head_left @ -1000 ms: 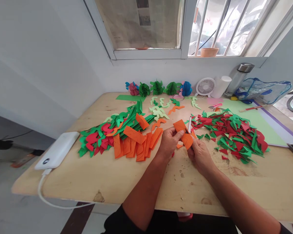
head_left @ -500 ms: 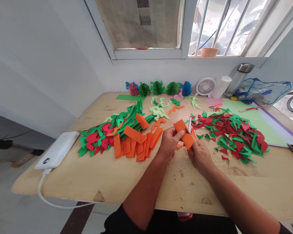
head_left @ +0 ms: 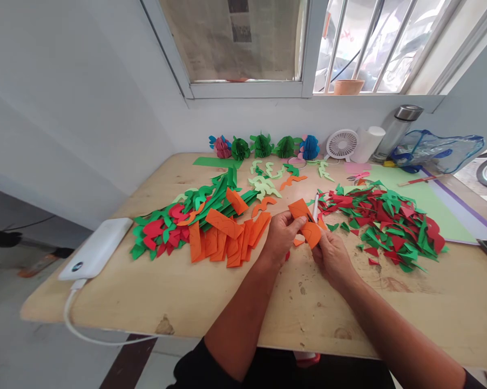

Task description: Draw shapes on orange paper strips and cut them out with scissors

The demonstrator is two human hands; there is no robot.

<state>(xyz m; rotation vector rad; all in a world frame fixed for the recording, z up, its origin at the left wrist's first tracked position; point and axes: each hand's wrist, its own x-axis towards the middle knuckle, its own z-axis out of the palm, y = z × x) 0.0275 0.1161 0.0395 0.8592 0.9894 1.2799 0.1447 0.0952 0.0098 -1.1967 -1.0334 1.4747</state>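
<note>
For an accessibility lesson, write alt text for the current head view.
Above a wooden table, a left hand holds orange paper, the right hand at its edge. Left lie orange strips beside green and red cutouts; right, red and green scraps; paper figures line the wall.

Only a tiny change can be seen. The orange paper (head_left: 304,224) has been moved just a little by the left hand (head_left: 283,235) and the right hand (head_left: 330,254) since the first picture. Below the orange paper, by the left wrist, a small red bit (head_left: 287,256) is now shown slightly more. Whether more has been cut cannot be told.
</note>
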